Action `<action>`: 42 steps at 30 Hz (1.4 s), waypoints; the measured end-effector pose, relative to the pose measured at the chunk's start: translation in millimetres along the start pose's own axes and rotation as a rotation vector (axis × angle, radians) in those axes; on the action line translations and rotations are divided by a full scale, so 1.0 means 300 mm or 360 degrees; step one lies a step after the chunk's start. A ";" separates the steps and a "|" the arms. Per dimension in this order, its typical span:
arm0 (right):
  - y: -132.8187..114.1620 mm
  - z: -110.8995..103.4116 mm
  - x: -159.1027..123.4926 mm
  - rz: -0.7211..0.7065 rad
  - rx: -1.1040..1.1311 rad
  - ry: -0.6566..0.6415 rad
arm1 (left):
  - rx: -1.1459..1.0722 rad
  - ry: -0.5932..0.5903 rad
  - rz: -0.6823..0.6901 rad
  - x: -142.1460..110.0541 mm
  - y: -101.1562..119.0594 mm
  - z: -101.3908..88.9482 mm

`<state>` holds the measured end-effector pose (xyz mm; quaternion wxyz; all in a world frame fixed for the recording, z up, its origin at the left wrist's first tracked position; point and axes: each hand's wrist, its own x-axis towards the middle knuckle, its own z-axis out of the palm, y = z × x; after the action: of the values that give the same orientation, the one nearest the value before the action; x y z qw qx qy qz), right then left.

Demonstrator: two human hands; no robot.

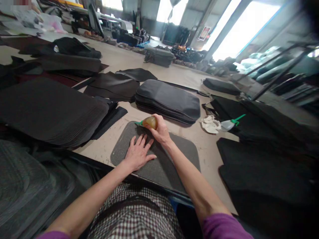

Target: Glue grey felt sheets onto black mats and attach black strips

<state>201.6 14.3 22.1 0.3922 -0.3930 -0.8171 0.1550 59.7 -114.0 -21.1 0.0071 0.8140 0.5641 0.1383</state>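
Observation:
A dark grey mat with rounded corners (184,149) lies flat at the table's front edge. My left hand (140,153) rests on it, palm down with the fingers spread. In my right hand (160,129) is a glue bottle (150,122), amber and soft-looking, with a green nozzle. It is tilted so that the nozzle points left, close to the mat's far left edge. Whether the tip touches the mat I cannot tell. Just beyond my right hand sits a stack of dark rounded mats (169,99).
A tall pile of dark sheets (47,109) stands at left. Black pieces (264,176) cover the right side. A white bottle with a green nozzle (228,125) lies beside a crumpled white cloth (210,124). More dark sheets (112,84) lie farther back.

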 end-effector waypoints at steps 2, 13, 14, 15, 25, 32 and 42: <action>0.005 -0.008 0.006 -0.0012 -0.0007 -0.0005 | -0.0031 -0.0034 0.0000 0.015 -0.025 -0.014; 0.007 -0.090 0.052 -0.0130 -0.0073 -0.0243 | 0.0150 -0.0119 -0.0113 0.074 -0.100 -0.007; 0.008 -0.106 0.057 -0.0143 -0.0086 -0.0274 | 0.0157 -0.0123 -0.0113 0.074 -0.097 -0.005; 0.009 -0.123 0.061 -0.0151 -0.0104 -0.0300 | 0.0164 -0.0126 -0.0111 0.074 -0.095 -0.004; 0.084 -0.285 0.023 -0.0094 -0.0179 -0.0335 | 0.0218 -0.0141 -0.0095 0.078 -0.097 0.001; 0.144 -0.409 -0.074 -0.0034 -0.0055 -0.0136 | 0.0234 -0.0156 -0.0088 0.081 -0.111 0.025; 0.181 -0.547 -0.195 0.0114 -0.0197 -0.0149 | 0.0351 -0.0157 -0.0068 0.079 -0.119 0.038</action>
<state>377.6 -4.5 66.8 0.3228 -0.4379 -0.8279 0.1363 37.3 -77.6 -32.9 -0.0518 0.8035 0.5920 0.0352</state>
